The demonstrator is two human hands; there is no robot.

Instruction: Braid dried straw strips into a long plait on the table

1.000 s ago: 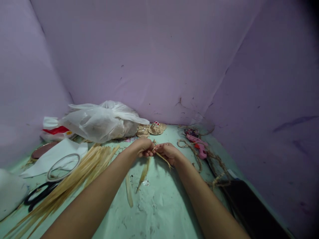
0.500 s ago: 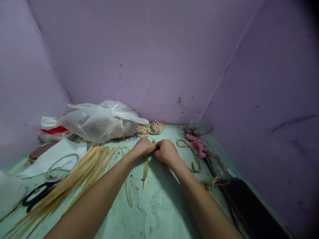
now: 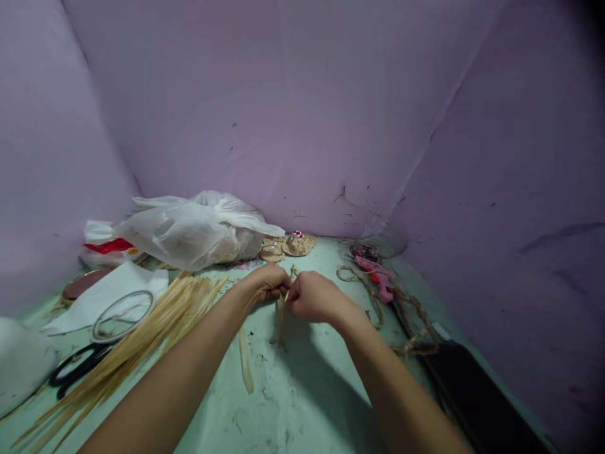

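Observation:
Close together over the middle of the table, both hands grip a pale dried-fibre strip (image 3: 282,320). Its lower end hangs between them, blurred. My left hand (image 3: 270,282) is closed with the fingertips pinched on the strip. A fist shape is made by my right hand (image 3: 311,296), its thumb side against the same strip. A small tan tip, perhaps twisted fibre (image 3: 293,271), sticks up just beyond the fingers. What lies inside the fingers is hidden. A loose flat strip (image 3: 246,359) rests on the table in front of my left hand.
Left of my arm lie a bundle of dried strips (image 3: 155,328), black-handled scissors (image 3: 75,369) and a wire coil (image 3: 100,321). Behind are a plastic bag (image 3: 198,230) and small woven hats (image 3: 297,244). On the right are a pink glue gun (image 3: 380,277), rope (image 3: 418,315) and a black slab (image 3: 477,391).
My right hand has moved down and slightly towards me, turning its fist. The left fingers have loosened a little, and the hanging strip has shifted right and blurred.

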